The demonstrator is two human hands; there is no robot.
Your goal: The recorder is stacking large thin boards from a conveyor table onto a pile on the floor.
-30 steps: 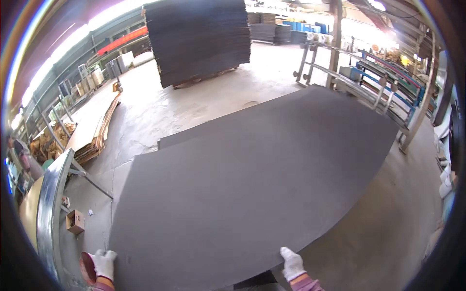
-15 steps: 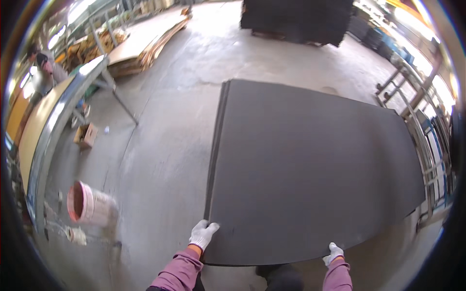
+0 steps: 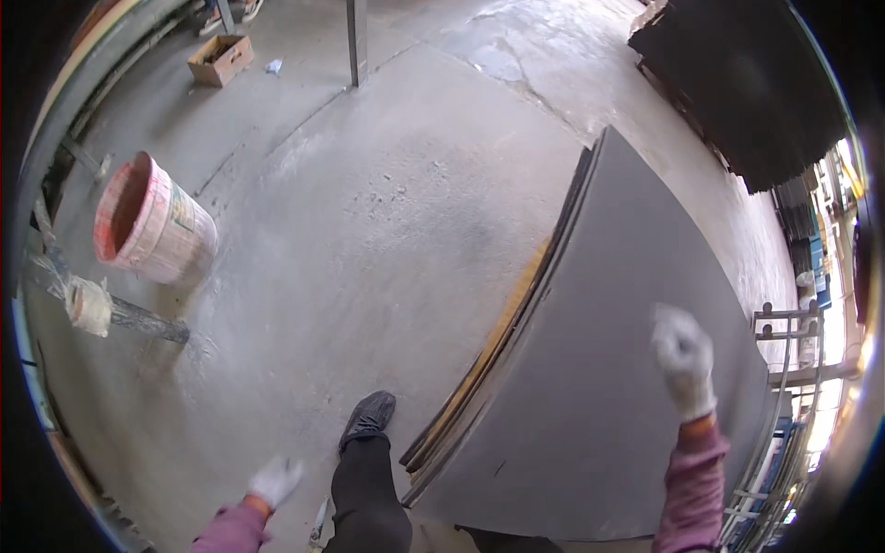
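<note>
A stack of large dark grey sheets [image 3: 618,369] lies at right, its left edge showing several layers and a yellowish-brown strip beneath. Above the top sheet is my right hand [image 3: 683,355], in a white knitted glove; motion smears its fingers, and I cannot tell whether it touches the surface. My left hand [image 3: 275,480], gloved the same way, hangs low over the concrete floor, left of my leg and apart from the stack. Its fingers are blurred too. Nothing can be made out in either hand. My left foot, in a dark shoe [image 3: 369,415], stands beside the stack's near-left corner.
A pink-stained bucket [image 3: 171,221] stands at left, near a pipe-like metal leg [image 3: 147,321] wrapped in pale material. Farther off are an open cardboard box [image 3: 221,61] and a metal post [image 3: 358,46]. Another dark stack [image 3: 742,83] is far right, with metal railing [image 3: 793,346] nearer.
Both hands have come off the top sheet's near edge. The left is now out over the floor, the right farther in above the sheet. The view has swung left and down.
</note>
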